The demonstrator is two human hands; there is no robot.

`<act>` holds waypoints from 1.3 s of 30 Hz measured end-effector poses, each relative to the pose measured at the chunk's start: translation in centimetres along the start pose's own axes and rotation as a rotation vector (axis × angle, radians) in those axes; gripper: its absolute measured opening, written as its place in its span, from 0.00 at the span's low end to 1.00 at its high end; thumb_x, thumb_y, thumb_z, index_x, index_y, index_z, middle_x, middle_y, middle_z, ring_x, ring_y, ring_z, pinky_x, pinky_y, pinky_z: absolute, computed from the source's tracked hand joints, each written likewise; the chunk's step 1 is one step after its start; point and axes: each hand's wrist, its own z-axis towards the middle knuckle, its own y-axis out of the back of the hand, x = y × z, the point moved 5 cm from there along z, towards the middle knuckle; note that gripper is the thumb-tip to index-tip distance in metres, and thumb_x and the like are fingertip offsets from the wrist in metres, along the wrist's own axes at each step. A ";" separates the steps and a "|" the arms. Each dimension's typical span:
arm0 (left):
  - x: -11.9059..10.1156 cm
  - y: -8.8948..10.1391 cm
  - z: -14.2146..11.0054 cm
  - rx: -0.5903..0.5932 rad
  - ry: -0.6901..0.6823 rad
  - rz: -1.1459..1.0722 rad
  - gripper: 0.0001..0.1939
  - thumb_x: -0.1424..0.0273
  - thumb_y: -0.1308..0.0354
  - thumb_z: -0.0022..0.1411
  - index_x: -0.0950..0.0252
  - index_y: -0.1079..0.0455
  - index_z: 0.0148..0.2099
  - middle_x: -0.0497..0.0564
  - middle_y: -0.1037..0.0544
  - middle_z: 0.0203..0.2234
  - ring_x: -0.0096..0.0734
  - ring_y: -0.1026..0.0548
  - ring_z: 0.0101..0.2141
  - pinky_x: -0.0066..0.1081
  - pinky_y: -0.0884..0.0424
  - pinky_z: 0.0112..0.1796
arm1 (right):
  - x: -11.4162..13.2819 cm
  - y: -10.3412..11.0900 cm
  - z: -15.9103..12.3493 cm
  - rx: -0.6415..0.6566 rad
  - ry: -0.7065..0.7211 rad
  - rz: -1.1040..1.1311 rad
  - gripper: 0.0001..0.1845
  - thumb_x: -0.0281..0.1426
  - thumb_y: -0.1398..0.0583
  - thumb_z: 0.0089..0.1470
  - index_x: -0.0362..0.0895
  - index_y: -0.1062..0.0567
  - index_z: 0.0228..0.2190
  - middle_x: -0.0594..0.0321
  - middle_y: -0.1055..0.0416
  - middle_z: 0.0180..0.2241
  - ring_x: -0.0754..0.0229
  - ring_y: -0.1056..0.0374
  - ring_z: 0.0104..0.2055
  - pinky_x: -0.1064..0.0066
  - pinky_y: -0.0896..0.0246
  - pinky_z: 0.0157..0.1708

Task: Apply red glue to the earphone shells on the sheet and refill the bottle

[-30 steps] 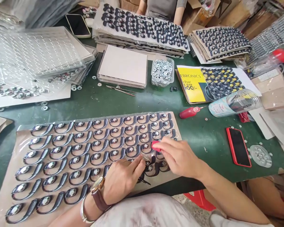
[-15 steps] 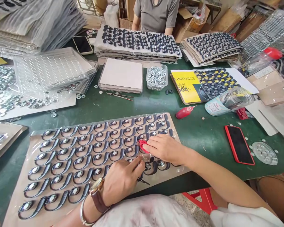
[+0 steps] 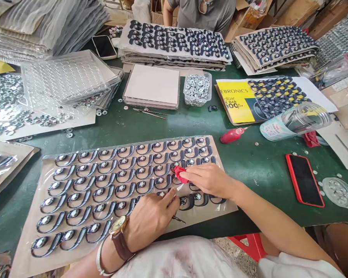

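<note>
Red cloth (image 3: 180, 175) sits pinched in the right hand (image 3: 213, 179), right at one o'clock from the left hand (image 3: 153, 216), which lies over the sheet of black curved pieces (image 3: 27, 258), its grip impossible to tell.

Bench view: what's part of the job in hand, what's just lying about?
In use:
red cloth, in the right hand
sheet of curled dark parts, beneath the left hand

Lying about, apparently:
red-cased phone
white-edged phone
labelled clear container
</note>
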 end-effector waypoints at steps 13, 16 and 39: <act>0.2 0.6 -0.2 -0.091 0.067 0.052 0.16 0.70 0.47 0.68 0.71 0.31 0.55 0.54 0.18 0.40 0.31 0.27 0.19 0.35 0.36 0.16 | 0.4 -0.4 -0.2 0.029 0.041 -0.091 0.15 0.26 0.49 0.66 0.38 0.31 0.52 0.53 0.24 0.43 0.56 0.27 0.47 0.65 0.29 0.46; 0.2 0.6 -0.1 -0.054 0.067 0.043 0.18 0.77 0.49 0.64 0.71 0.31 0.56 0.54 0.18 0.41 0.31 0.26 0.19 0.34 0.35 0.16 | 0.2 -0.2 -0.1 -0.007 0.015 -0.058 0.14 0.26 0.49 0.66 0.38 0.30 0.51 0.55 0.23 0.41 0.57 0.26 0.44 0.65 0.29 0.44; 4.4 1.2 2.5 -0.070 0.242 -0.093 0.12 0.72 0.47 0.65 0.61 0.24 0.46 0.46 0.24 0.27 0.28 0.29 0.21 0.28 0.43 0.19 | -0.8 -0.4 -0.7 -0.207 -0.170 0.131 0.15 0.27 0.44 0.65 0.42 0.27 0.52 0.58 0.22 0.48 0.59 0.24 0.44 0.67 0.28 0.46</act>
